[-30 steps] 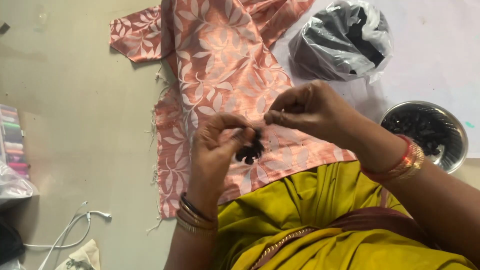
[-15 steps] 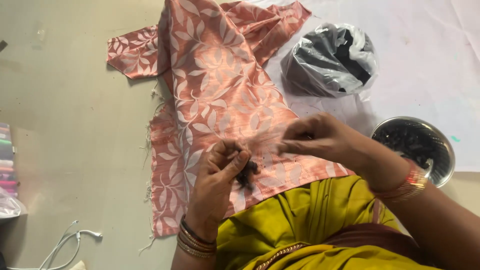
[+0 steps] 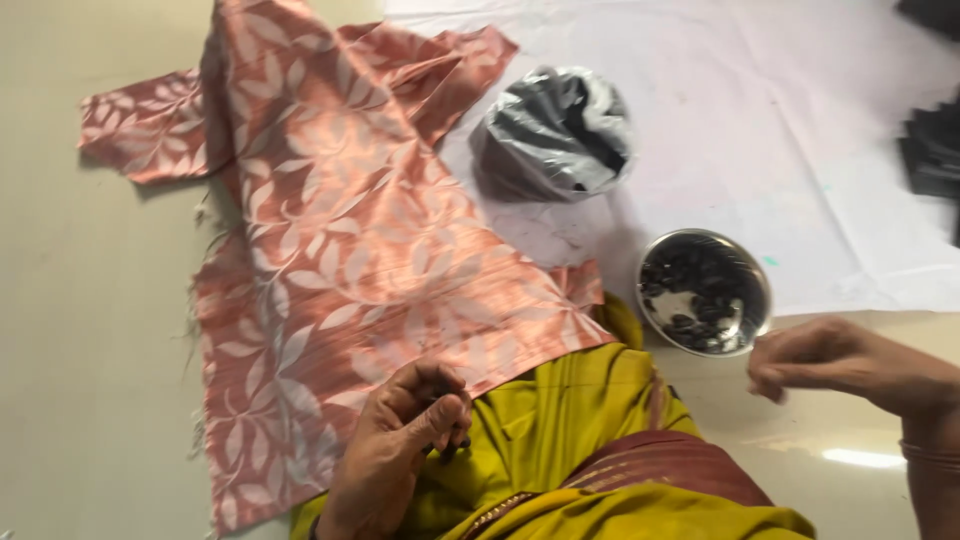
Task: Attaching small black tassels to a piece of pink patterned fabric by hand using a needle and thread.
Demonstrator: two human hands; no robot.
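Note:
A pink blouse piece with a pale leaf print [image 3: 340,250] lies spread on the floor, its near edge over my yellow-clad lap [image 3: 560,440]. My left hand [image 3: 400,445] rests at that near edge, fingers pinched on a small dark piece that is mostly hidden by the fingertips. My right hand [image 3: 835,360] hovers to the right, just below a steel bowl [image 3: 762,295], with fingertips pressed together. Nothing can be made out between them.
The steel bowl holds several small dark pieces. A crumpled clear plastic bag of dark material [image 3: 555,130] sits on a white sheet [image 3: 800,120] beyond the blouse. Dark cloth pieces [image 3: 930,150] lie at the far right edge. Bare beige floor [image 3: 90,330] lies to the left.
My right hand has pulled away from the left, out to the right near the bowl. My left hand has dropped lower onto my lap, still pinching the dark piece.

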